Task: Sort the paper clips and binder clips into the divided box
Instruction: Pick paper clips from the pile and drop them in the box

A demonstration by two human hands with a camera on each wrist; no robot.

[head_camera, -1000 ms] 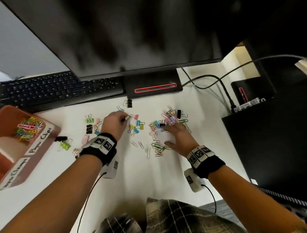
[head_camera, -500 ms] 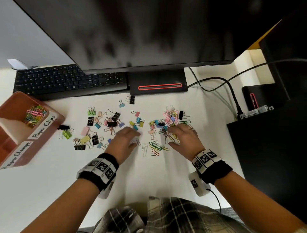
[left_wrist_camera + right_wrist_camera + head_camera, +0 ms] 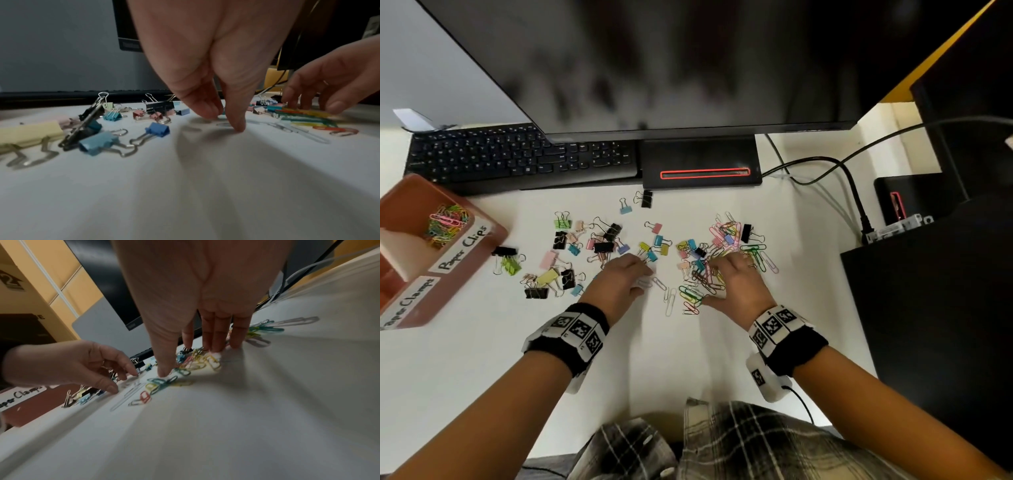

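Several coloured binder clips (image 3: 602,245) lie scattered left of centre on the white desk. A heap of coloured paper clips (image 3: 726,240) lies to the right, with silver paper clips (image 3: 670,301) nearer me. My left hand (image 3: 643,279) (image 3: 224,121) sets its thumb and curled fingertips on the desk either side of a small silver paper clip (image 3: 224,124), with a gap between them. My right hand (image 3: 710,282) (image 3: 189,362) presses straight fingers and thumb onto the coloured paper clips. The brown divided box (image 3: 482,246) stands far left, with paper clips (image 3: 446,226) in its "Paper Clips" compartment.
A black keyboard (image 3: 517,161) and the monitor base (image 3: 702,164) line the desk's far side under a large monitor (image 3: 688,68). Black cables (image 3: 852,192) run at the back right. A black case (image 3: 928,291) borders the right side.
My left hand has drawn back toward me from the far binder clips to the silver paper clips. My right hand has slid a little nearer over the coloured paper clip heap.
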